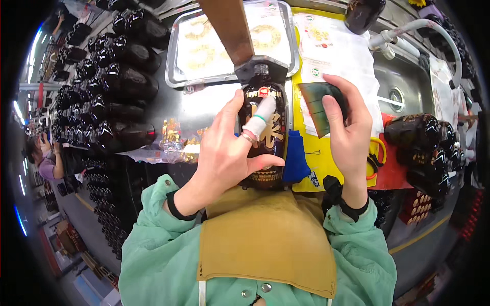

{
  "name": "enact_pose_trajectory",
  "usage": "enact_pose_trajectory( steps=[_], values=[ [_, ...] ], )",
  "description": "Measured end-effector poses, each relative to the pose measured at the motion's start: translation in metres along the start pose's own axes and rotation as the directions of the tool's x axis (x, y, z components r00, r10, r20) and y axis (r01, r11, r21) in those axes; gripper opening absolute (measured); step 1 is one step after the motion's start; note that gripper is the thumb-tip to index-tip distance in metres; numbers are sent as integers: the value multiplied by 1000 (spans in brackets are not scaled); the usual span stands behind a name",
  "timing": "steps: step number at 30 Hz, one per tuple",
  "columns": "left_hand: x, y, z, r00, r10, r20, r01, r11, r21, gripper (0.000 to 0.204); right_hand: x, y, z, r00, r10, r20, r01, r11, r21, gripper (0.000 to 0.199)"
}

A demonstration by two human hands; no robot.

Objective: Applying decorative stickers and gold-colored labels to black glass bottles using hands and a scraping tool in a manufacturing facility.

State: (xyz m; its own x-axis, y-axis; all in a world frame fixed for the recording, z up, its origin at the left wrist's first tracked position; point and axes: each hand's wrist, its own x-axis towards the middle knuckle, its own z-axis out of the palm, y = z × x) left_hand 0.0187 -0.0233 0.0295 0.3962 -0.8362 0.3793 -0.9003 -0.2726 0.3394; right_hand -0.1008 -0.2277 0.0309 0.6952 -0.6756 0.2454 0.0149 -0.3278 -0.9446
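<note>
A dark, glossy bottle [264, 117] with gold lettering lies in front of me, its neck pointing away. Across its face rests my left hand [229, 137], fingers spread flat; one finger wears a white cover, another a ring. Just right of the bottle, my right hand [351, 120] pinches a dark green, translucent flat scraper [322, 106] between thumb and fingers, apart from the bottle. Gold decal pieces on clear film [175, 140] lie left of the bottle. A folded blue cloth [296, 159] sits at its right side.
Beyond lies a metal tray [176, 71] with printed sheets. White decal sheets [326, 46] cover a yellow mat [306, 186] at right, near yellow-handled scissors [376, 162]. A sink [394, 76] is farther right. Many dark bottles [122, 97] stand at left. A brown post [227, 25] rises overhead.
</note>
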Motion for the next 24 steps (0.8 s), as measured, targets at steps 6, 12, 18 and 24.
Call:
enact_pose_trajectory(
  steps=[6,12,18,24],
  values=[
    [-18,-19,13,984,-134,-119,76,914,-398,100,39,-25,28,778,-411,474,543,820,-180,33],
    [-34,-38,11,900,-426,-89,277,720,-636,112,-1,-13,52,428,-744,513,898,412,-152,14],
    [-47,-29,-2,822,-568,42,387,502,-773,127,38,-31,53,516,-652,555,853,450,-264,18],
    [-70,-28,14,814,-553,177,396,305,-866,125,-54,-35,35,246,-613,751,866,487,113,27]
  ],
)
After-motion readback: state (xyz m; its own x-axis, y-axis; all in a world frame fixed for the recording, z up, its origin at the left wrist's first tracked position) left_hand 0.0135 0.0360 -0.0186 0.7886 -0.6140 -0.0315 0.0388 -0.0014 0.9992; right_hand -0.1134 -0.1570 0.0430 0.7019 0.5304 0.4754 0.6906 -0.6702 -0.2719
